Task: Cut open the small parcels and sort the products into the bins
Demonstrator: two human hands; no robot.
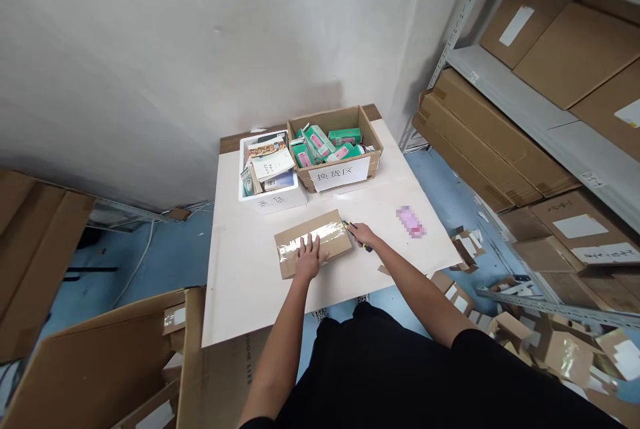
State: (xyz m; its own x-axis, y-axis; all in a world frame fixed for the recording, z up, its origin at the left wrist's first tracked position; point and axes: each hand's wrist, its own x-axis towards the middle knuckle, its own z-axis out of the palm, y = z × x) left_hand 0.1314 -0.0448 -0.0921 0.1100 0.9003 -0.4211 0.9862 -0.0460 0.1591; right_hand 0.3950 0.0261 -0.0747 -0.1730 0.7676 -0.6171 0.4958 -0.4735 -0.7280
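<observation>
A flat cardboard box (320,252) lies on the white table, with a strip of shiny clear tape along its top. My left hand (309,257) rests on the box with its fingers spread, pressing near the front edge. At the box's right end, my right hand (363,234) is closed around a yellow and black box cutter (369,248). The cutter's tip reaches the upper right corner of the box, at the end of the tape. Whether the blade has entered the tape is too small to tell.
Behind stand a white bin (280,200) of mixed packets and a labelled carton (376,161) of green boxes. A blurred pink item (411,222) lies right on the table (240,289). A large open carton (100,349) is at left; shelves (530,92) and discarded boxes (570,356) are at right.
</observation>
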